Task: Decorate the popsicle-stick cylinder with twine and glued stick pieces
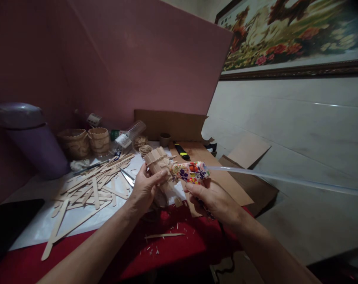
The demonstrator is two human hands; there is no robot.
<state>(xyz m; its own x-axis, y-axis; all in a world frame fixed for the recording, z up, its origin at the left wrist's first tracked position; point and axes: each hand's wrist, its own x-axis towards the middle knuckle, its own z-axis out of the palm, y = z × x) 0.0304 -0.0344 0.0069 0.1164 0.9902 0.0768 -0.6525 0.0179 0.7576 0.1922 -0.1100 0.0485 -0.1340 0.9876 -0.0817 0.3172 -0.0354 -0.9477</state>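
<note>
A sliver of wood (164,236) lies on the red-covered worktop (193,244), just short of both hands. The left hand (145,189) is clamped round a cup (158,159) built of flat wooden sticks, thumb pressed across its side. The right hand (211,199) is closed on the grip of a flower-patterned glue gun (190,172), whose nozzle meets the cup's near side. A long clear glue rod (285,179) runs from the gun's back, out past the right hand. Scissors (128,176) lie just left of the left hand, and loose sticks (92,185) are heaped farther left. Beyond the hands are a ball of twine (145,149) and a yellow-and-black knife (181,151). Two small baskets (98,140) and a purple bin (33,146) stand far left, and cardboard (169,124) leans at the back.
</note>
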